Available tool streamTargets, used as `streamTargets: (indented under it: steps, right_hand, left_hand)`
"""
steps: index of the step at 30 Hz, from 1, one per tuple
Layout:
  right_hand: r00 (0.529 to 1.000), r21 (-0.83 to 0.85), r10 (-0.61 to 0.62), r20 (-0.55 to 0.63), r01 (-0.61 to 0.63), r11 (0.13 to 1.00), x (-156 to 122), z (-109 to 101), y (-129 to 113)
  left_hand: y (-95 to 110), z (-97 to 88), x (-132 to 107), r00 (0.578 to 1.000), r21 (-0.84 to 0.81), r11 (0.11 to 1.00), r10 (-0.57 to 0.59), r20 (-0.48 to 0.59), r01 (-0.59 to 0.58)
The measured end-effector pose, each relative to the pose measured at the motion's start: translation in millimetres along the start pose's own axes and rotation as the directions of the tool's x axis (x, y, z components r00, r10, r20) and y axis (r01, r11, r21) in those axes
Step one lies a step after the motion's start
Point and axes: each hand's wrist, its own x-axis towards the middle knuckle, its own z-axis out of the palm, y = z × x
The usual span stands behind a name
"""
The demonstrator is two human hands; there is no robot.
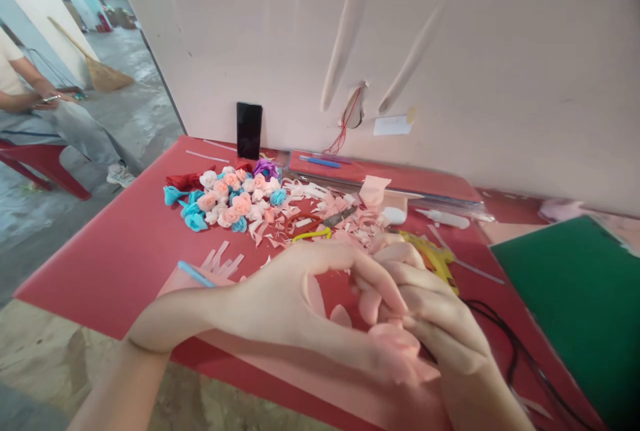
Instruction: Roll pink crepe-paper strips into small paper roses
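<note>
Both my hands meet over the near edge of the red table (115, 251). My left hand (285, 298) curls its thumb and fingers round a pink crepe paper flower (395, 344). My right hand (440, 311) pinches the same pink paper from the right, fingers pressed together. A pile of finished paper roses (230, 198) in pink, white and blue lies beyond my hands, on the left. Pink paper scraps (345, 218) and scissors (320, 221) lie just past my fingers.
A yellow glue gun (435, 254) with a black cord (515, 351) lies by my right hand. A green sheet (580, 298) covers the right. A black phone (249, 130) leans on the wall. A blue pen (195, 274) lies at left. A person sits on a red chair (45, 164) at far left.
</note>
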Motion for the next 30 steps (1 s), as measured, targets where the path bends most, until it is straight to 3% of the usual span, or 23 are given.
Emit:
streamTargets:
  steps: [3,7,12,16,25,30]
  right_hand:
    - [0.999,0.035,0.012,-0.030,-0.011,0.999,3,-1,4]
    - [0.998,0.071,-0.008,-0.055,0.012,0.997,4,1,10]
    - [0.996,0.043,0.038,-0.076,-0.035,0.998,5,3,8]
    - [0.990,0.042,0.115,-0.087,-0.111,0.993,5,4,-1]
    - [0.982,0.019,0.188,-0.029,-0.188,0.982,4,1,-12]
    - [0.980,-0.093,0.184,-0.077,-0.191,0.977,-1,4,-16]
  left_hand:
    - [-1,-1.1,3,0.997,-0.029,0.997,0.076,-0.015,-0.076]
    - [-2,-2.0,4,0.997,-0.046,0.996,0.072,0.038,-0.071]
    - [-2,-3.5,2,0.981,0.239,0.953,0.195,-0.011,-0.187]
    - [-2,-5.4,1,0.990,0.233,0.968,0.116,-0.080,-0.094]
    - [-3,-15.0,6,0.997,0.072,0.995,-0.058,-0.051,0.062]
    - [-6,-20.4,9,1.000,0.002,1.000,-0.021,0.019,0.021]
